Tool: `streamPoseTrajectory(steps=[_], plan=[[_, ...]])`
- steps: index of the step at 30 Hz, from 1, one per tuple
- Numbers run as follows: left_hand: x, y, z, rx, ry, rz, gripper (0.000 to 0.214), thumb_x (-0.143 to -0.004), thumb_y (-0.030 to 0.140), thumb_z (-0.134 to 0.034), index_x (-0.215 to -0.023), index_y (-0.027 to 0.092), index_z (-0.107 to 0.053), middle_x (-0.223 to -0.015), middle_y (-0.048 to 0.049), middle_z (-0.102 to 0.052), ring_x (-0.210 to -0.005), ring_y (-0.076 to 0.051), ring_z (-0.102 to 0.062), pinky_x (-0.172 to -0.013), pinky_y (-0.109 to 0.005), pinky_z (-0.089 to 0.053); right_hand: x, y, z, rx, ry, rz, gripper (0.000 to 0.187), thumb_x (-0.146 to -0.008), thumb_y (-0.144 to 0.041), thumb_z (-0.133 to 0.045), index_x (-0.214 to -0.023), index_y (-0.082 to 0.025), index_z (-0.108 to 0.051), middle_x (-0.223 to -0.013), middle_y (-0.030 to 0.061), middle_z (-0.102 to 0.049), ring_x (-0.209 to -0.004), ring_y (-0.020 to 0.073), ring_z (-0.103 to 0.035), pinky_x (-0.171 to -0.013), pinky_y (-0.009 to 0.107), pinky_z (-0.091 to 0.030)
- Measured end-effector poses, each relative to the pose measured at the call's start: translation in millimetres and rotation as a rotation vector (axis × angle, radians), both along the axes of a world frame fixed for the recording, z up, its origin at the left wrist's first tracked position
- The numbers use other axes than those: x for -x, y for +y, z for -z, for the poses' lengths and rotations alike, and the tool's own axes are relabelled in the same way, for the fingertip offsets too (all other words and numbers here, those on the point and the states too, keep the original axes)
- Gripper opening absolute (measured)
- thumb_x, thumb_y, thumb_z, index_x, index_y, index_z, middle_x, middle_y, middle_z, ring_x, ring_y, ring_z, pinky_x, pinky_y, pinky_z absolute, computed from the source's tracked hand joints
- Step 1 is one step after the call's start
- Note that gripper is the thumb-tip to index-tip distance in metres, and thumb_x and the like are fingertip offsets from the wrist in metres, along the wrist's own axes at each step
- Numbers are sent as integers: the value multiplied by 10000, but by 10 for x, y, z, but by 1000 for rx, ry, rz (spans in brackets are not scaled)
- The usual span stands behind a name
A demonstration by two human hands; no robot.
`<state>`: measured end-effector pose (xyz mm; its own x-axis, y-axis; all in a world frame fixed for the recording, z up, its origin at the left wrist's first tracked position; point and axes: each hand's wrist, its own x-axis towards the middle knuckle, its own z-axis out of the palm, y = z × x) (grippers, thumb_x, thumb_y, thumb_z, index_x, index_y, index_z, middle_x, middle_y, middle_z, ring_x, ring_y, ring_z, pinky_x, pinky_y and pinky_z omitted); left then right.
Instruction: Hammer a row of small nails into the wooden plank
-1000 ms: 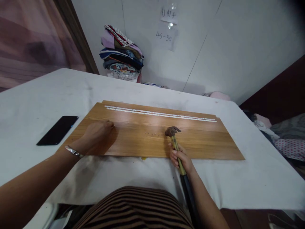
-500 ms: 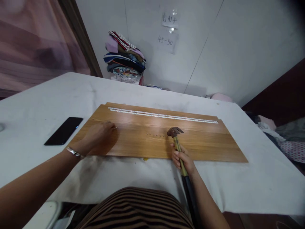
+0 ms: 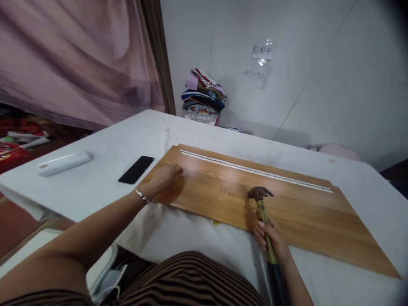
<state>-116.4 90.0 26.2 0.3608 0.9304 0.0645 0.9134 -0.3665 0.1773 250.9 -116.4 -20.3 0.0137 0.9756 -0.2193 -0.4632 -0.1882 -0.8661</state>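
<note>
A person in a brown-and-black striped garment (image 3: 191,280) is leaning in at a white-covered counter (image 3: 111,144), both bare arms reaching forward. The right forearm is angling up and inward from the lower edge, and the right hand (image 3: 278,241) is closing its grip around the yellowish upper handle of a claw hammer (image 3: 270,256), thumb lying across the front. The black lower handle is trailing back beside the forearm, while the rusty head is pointing away over the near half of a wooden board (image 3: 293,216), claw turned right; whether it is touching the wood cannot be told.

The left arm is bending at the elbow and stretching diagonally across, a silvery bracelet (image 3: 141,195) circling its wrist. The left hand (image 3: 165,176) is hovering over or resting on the board's left end, knuckles up, its narrow grip pinching a thin pale item (image 3: 184,174) too small to identify.

Between the hands, a row of small dark specks (image 3: 229,192) is dotting the board. A black phone (image 3: 136,170) is lying just left of it, and two white strips (image 3: 255,171) are running along its far edge. Beyond, folded clothes (image 3: 204,95) are standing stacked by the wall.
</note>
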Motion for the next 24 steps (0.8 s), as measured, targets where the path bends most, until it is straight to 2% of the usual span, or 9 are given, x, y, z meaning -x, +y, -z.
streamPoseTrajectory(steps=[3, 7, 11, 13, 17, 24], plan=[[-100, -95, -104, 17, 59, 59, 301, -901, 259, -399, -843, 166, -680, -919, -107, -689, -793, -205, -631, -730, -312, -456, 33, 8, -25, 13, -7, 12, 423, -787, -344, -707, -1156, -198, -562, -577, -80, -419, -348, 44, -311, -281, 150, -260], [-261, -213, -325, 59, 185, 74, 299, -878, 136, -373, -839, 133, -670, -923, -132, -686, -796, -209, -638, -718, -310, -471, 83, 29, -95, 7, -11, 19, 433, -744, -391, -738, -1094, -183, -592, -548, -86, -401, -337, 39, -285, -271, 153, -226], [-373, -226, -491, 75, 347, 77, 311, -884, 88, -362, -890, 103, -673, -936, -152, -690, -845, -219, -657, -743, -309, -498, 144, 58, -198, -13, 3, -32, 395, -753, -380, -729, -1067, -179, -596, -534, -87, -404, -340, 43, -298, -280, 154, -247], [-404, -173, -506, 84, 410, 105, 318, -889, 80, -358, -899, 92, -676, -925, -159, -690, -854, -226, -663, -746, -318, -511, 163, 73, -228, -60, 41, -2, 375, -741, -381, -728, -1031, -182, -597, -514, -101, -384, -318, 34, -257, -263, 151, -217], [-442, -29, -443, 92, 448, 163, 321, -885, 60, -356, -919, 78, -674, -977, -184, -692, -925, -274, -663, -779, -374, -517, 159, 90, -235, -75, 53, 3, 369, -745, -345, -721, -1045, -175, -589, -515, -100, -413, -320, 33, -288, -273, 144, -238], [-457, 61, -394, 109, 450, 185, 326, -886, 58, -330, -930, 81, -652, -993, -188, -693, -925, -297, -662, -767, -395, -509, 124, 111, -129, -50, 59, 0, 395, -727, -339, -718, -1050, -170, -565, -500, -113, -433, -290, 31, -295, -248, 143, -232]])
